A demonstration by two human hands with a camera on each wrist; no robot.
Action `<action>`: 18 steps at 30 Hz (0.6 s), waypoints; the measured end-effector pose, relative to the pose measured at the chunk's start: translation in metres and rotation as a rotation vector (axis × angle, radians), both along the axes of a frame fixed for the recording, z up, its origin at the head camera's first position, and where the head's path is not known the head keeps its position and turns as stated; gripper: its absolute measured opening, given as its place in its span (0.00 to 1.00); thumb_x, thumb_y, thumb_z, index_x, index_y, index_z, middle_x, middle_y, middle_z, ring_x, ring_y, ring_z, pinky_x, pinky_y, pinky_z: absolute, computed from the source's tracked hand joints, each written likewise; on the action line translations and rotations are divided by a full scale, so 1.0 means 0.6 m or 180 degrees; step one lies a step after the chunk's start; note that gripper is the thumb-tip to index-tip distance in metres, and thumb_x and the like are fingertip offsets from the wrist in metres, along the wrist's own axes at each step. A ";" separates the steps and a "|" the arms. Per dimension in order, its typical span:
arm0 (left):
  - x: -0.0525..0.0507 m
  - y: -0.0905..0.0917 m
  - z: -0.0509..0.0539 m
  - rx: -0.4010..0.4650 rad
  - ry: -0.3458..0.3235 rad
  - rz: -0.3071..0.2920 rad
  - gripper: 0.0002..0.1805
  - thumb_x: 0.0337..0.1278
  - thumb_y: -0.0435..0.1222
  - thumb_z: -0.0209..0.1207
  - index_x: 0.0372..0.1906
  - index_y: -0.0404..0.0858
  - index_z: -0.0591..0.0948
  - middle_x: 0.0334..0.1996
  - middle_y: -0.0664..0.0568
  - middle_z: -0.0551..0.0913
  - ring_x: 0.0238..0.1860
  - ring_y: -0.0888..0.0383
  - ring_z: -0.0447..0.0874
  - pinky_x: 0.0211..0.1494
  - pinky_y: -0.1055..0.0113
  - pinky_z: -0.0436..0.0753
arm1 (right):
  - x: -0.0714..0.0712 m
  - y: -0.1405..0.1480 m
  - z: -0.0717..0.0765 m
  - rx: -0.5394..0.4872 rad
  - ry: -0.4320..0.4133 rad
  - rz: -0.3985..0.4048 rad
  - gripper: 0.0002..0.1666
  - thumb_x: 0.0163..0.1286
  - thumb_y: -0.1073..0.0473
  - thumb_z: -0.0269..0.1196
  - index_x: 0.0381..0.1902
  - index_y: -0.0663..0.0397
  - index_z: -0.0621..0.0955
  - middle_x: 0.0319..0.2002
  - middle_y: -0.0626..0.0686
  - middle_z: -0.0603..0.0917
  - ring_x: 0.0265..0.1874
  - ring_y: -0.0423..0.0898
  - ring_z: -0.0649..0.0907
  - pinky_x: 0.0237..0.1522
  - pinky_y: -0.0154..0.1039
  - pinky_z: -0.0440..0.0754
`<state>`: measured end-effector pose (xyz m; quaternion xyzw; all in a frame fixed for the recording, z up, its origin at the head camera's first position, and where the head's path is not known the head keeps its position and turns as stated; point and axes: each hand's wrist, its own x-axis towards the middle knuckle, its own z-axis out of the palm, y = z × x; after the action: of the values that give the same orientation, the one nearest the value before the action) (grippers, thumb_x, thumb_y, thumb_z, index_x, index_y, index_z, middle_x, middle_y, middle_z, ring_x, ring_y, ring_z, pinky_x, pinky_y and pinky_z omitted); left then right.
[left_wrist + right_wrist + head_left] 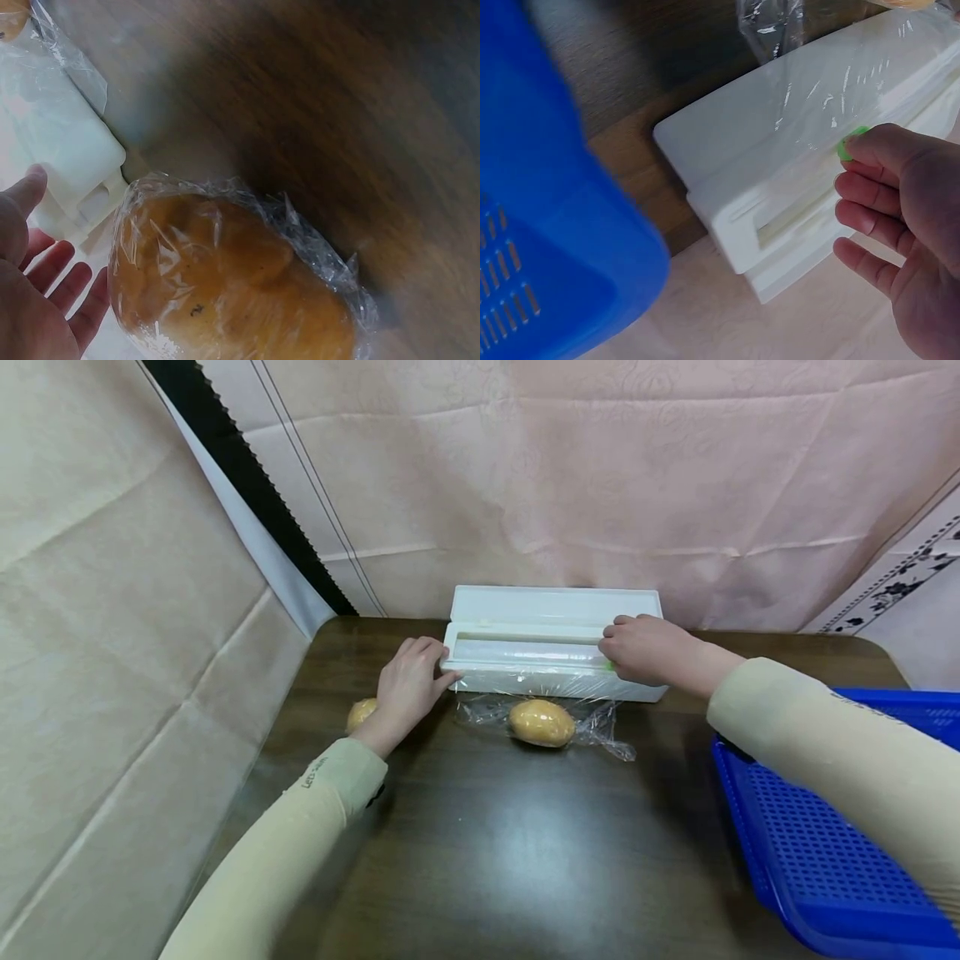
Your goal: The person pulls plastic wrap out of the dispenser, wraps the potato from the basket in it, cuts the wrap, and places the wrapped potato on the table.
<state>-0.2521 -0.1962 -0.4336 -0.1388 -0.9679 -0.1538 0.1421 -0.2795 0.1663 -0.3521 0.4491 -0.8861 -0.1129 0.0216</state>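
A white cling film dispenser [555,605] stands at the table's back with its lid raised; a film roll [525,652] shows inside. My right hand [645,650] pinches a small green slide cutter [846,148] at the dispenser's front edge, towards its right end. My left hand [408,687] is at the left end, thumb touching the front corner and fingers loosely extended beside it. Clear film [600,733] hangs over the front edge, by a golden-brown oval food item [542,722]. Another film-wrapped oval item [232,285] lies by my left wrist, partly hidden in the head view.
On the right a blue perforated plastic basket [765,860] stands beneath my right forearm. The dark wooden table [480,860] meets a pale cloth backdrop [600,485] behind the dispenser. More cloth [135,693] hangs along the left side.
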 end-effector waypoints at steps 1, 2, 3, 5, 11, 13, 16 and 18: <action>0.000 0.001 0.000 -0.0002 -0.0010 -0.0003 0.21 0.65 0.48 0.74 0.51 0.36 0.87 0.57 0.46 0.86 0.58 0.48 0.81 0.48 0.52 0.88 | 0.000 0.004 -0.001 -0.0007 0.0003 0.0007 0.09 0.65 0.69 0.66 0.26 0.55 0.78 0.29 0.54 0.81 0.33 0.56 0.80 0.33 0.54 0.83; 0.001 0.001 0.000 -0.0003 -0.0014 -0.0009 0.21 0.65 0.48 0.74 0.51 0.36 0.87 0.57 0.46 0.86 0.58 0.48 0.81 0.48 0.53 0.89 | 0.000 0.009 -0.001 -0.0018 0.0004 0.0012 0.10 0.64 0.69 0.66 0.26 0.55 0.78 0.29 0.54 0.81 0.33 0.56 0.80 0.33 0.54 0.82; 0.001 0.002 0.000 -0.0007 -0.0018 -0.0014 0.21 0.65 0.48 0.74 0.51 0.36 0.87 0.57 0.46 0.86 0.58 0.49 0.81 0.48 0.53 0.89 | 0.000 0.014 -0.002 -0.0022 0.0011 0.0026 0.10 0.64 0.69 0.67 0.26 0.55 0.78 0.29 0.54 0.80 0.33 0.56 0.80 0.33 0.54 0.82; 0.001 0.003 -0.001 -0.0012 -0.0013 -0.0023 0.21 0.65 0.48 0.74 0.51 0.37 0.87 0.57 0.46 0.86 0.58 0.48 0.81 0.48 0.53 0.89 | 0.000 0.026 -0.003 -0.0013 0.0019 0.0033 0.09 0.63 0.69 0.67 0.26 0.55 0.78 0.29 0.54 0.81 0.33 0.57 0.80 0.33 0.54 0.83; 0.001 -0.001 -0.005 -0.0016 0.0068 -0.0011 0.21 0.64 0.48 0.75 0.51 0.37 0.87 0.57 0.47 0.86 0.59 0.49 0.81 0.48 0.53 0.89 | 0.000 0.063 -0.005 0.0118 0.0051 -0.0028 0.10 0.62 0.69 0.69 0.26 0.55 0.78 0.29 0.53 0.80 0.33 0.56 0.80 0.35 0.54 0.82; 0.001 -0.002 -0.006 0.0010 0.0086 -0.0012 0.21 0.64 0.48 0.75 0.51 0.37 0.87 0.57 0.47 0.86 0.59 0.49 0.81 0.48 0.52 0.89 | 0.000 0.071 -0.006 0.0120 0.0035 -0.0027 0.11 0.61 0.68 0.70 0.26 0.54 0.78 0.29 0.53 0.79 0.33 0.56 0.80 0.35 0.54 0.81; 0.001 -0.003 -0.007 0.0054 0.0087 -0.0021 0.21 0.64 0.48 0.75 0.51 0.37 0.87 0.58 0.46 0.86 0.59 0.48 0.81 0.48 0.52 0.89 | -0.002 0.078 -0.008 0.0090 0.0011 0.0018 0.12 0.60 0.68 0.70 0.25 0.54 0.77 0.29 0.53 0.79 0.34 0.57 0.80 0.36 0.55 0.81; 0.001 -0.003 -0.008 0.0070 0.0076 -0.0024 0.21 0.64 0.48 0.75 0.51 0.37 0.87 0.58 0.46 0.86 0.59 0.48 0.81 0.48 0.51 0.89 | -0.002 0.082 -0.008 0.0097 0.0001 0.0033 0.12 0.59 0.67 0.71 0.26 0.54 0.77 0.29 0.53 0.79 0.34 0.57 0.80 0.37 0.56 0.81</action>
<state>-0.2513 -0.1977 -0.4382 -0.1427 -0.9639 -0.1633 0.1546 -0.2806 0.2153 -0.3571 0.4540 -0.8819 -0.1262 0.0155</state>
